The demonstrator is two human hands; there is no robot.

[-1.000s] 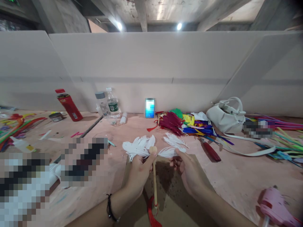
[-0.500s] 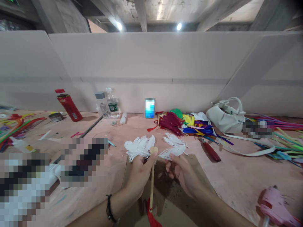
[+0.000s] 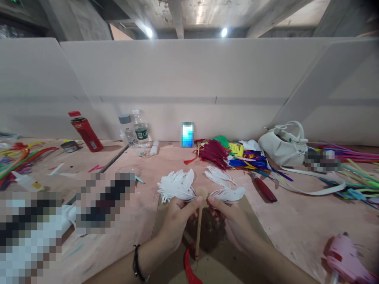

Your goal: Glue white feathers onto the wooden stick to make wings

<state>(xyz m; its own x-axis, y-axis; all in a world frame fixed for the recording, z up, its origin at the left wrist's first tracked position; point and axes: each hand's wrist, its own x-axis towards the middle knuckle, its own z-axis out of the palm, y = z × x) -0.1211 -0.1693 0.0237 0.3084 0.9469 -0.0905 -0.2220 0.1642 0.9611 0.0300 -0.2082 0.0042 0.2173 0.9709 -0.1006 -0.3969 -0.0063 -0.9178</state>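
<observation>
My left hand (image 3: 174, 223) is closed on a feather fan, its thumb on the pale round piece (image 3: 201, 192) at the top of the thin wooden handle (image 3: 198, 232). White feathers (image 3: 176, 184) spread from the fan's left side. From the handle's lower end hangs a red tassel (image 3: 189, 268). Close by, my right hand (image 3: 237, 221) pinches a single white feather (image 3: 229, 194) between thumb and fingers, its base near the round piece. Loose white feathers (image 3: 217, 176) lie just beyond. Beneath both hands is a brown board (image 3: 233, 268).
A pink glue gun (image 3: 345, 256) lies at the right front. Farther back are a red-handled tool (image 3: 265, 189), a pile of coloured feathers (image 3: 214, 154) and a white bag (image 3: 282, 148). Bottles, including a red one (image 3: 87, 134), and a lit phone (image 3: 187, 135) stand along the white partition.
My left hand has shifted the fan slightly right. My right hand's feather has swung outward to the right, and its base now sits close to the round piece.
</observation>
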